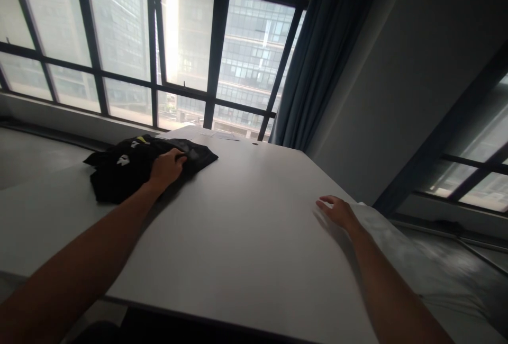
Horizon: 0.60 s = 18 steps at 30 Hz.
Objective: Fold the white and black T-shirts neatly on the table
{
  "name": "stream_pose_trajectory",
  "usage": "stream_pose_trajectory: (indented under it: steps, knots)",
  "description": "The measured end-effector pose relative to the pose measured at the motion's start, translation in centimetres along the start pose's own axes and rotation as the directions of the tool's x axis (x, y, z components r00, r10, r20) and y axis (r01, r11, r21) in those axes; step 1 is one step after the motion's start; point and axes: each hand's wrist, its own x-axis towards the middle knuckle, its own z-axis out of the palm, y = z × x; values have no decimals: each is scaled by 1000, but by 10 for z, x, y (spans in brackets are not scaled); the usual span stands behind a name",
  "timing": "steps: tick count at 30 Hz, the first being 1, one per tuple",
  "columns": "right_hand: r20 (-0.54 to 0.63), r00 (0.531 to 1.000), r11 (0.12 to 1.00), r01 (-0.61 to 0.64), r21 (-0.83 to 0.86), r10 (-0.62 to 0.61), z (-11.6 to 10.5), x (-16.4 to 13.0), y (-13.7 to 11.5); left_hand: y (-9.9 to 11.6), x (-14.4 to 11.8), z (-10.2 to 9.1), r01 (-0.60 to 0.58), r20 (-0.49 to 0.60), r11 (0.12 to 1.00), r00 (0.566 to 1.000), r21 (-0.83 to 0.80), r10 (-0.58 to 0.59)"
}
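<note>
Left hand (169,166) grips the black garment (135,166) on the white table (246,238), fingers curled into cloth. Right hand (337,210) lies flat, spread, near the table's right edge.

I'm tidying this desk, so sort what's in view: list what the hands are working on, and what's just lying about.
In hand:
- black garment, gripped by the left hand
- white table, with the right hand resting flat near its right edge

Lying about:
- papers at the table's far edge
- small dark spot near them, too small to identify
- blue curtain
</note>
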Motion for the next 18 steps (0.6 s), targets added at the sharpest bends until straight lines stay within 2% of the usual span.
stream_pose_trajectory:
  steps: [1, 2, 3, 4, 6, 7, 8, 9, 10, 12, 18]
  knots:
    - [11, 998, 998, 53, 27, -54, 2, -2, -13, 19, -12, 8, -107, 76, 989, 990, -102, 115]
    - [35, 993, 993, 107, 48, -109, 4, -5, -27, 38, -27, 15, -218, 163, 949, 952, -226, 257]
    - [65, 986, 986, 152, 64, -156, 6, -9, -42, 57, -43, 23, -318, 256, 877, 870, -361, 421]
    - [106, 972, 976, 200, 81, -208, 8, -13, -56, 75, -60, 29, -380, 341, 784, 744, -491, 574]
    - [183, 930, 946, 300, 121, -319, 13, -21, -82, 101, -90, 37, -423, 416, 585, 428, -692, 802]
    - [211, 902, 925, 352, 142, -376, 16, -25, -92, 110, -101, 38, -427, 411, 519, 323, -741, 853]
    - [225, 873, 900, 403, 166, -432, 19, -29, -100, 115, -109, 38, -433, 405, 485, 268, -760, 874]
    - [234, 845, 875, 446, 188, -481, 23, -31, -107, 116, -112, 38, -449, 411, 481, 248, -753, 877]
    - [236, 823, 854, 477, 207, -517, 26, -34, -112, 115, -113, 37, -473, 424, 497, 260, -728, 868]
    - [242, 802, 835, 500, 231, -547, 34, -37, -118, 106, -105, 34, -518, 458, 555, 315, -651, 831]
    - [287, 829, 877, 459, 142, -480, 44, -41, -132, 77, -74, 42, -554, 546, 728, 492, -405, 678]
